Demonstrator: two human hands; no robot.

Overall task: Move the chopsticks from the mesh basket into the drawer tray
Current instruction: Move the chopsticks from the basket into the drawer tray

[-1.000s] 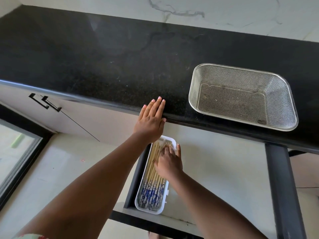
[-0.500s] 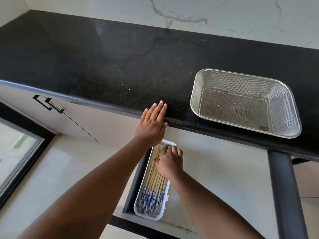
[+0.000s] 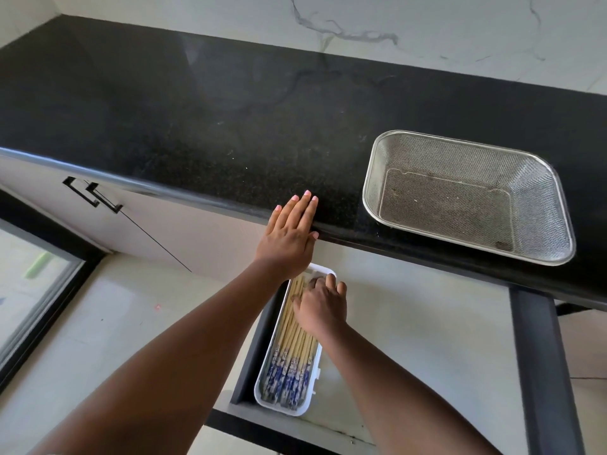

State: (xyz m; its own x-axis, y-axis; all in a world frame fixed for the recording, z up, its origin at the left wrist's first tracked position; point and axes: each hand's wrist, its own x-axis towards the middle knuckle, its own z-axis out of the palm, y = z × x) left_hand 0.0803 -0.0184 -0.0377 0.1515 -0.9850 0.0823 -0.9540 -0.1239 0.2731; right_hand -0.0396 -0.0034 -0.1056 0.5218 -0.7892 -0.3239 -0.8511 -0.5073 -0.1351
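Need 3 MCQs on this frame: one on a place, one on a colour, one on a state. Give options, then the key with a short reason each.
1. Where do the chopsticks lie?
A. in the mesh basket
B. in the white tray
C. loose on the counter

2. What colour is the pattern on the chopsticks' near ends?
A. blue
B. red
C. green

3. What is the state of the mesh basket?
A. full of chopsticks
B. tipped on its side
C. upright and holding no chopsticks

Key:
1 B: they fill the white tray in the open drawer, with the right hand resting on their far ends.
2 A: a blue and white pattern shows on the ends nearest the camera.
3 C: its bare mesh floor shows as it sits on the black counter, and the left hand lies flat on the counter edge.
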